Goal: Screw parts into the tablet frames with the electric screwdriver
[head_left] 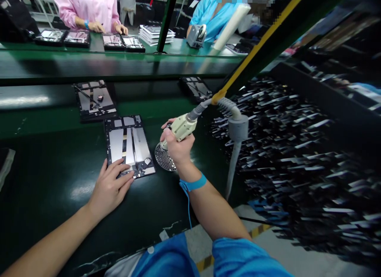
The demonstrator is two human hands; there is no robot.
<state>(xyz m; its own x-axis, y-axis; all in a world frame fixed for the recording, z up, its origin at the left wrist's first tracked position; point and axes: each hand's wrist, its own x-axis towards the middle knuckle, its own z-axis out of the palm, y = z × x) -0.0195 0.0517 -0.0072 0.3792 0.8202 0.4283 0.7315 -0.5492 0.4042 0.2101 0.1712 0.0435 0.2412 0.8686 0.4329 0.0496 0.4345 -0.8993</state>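
Note:
My right hand (180,148) is wrapped round a cream-coloured electric screwdriver (183,126), whose grey cord runs up to the right. The tool points down at a round dish (166,157) that looks full of small shiny pieces; its tip is hidden by my fingers. Left of the dish lies an opened tablet (117,140), with silvery plates and dark ribbon strips showing inside its black frame. Stretched fingers of my left hand (111,185) rest on the tablet's near edge, gripping nothing. A blue band circles my right wrist.
Another opened tablet (92,98) lies just beyond, and a third (196,88) sits farther right. Densely packed dark and silvery strips (285,150) fill the right side. A yellow-edged bar (258,50) slants overhead. Across the bench, a person in pink (86,9) handles similar units.

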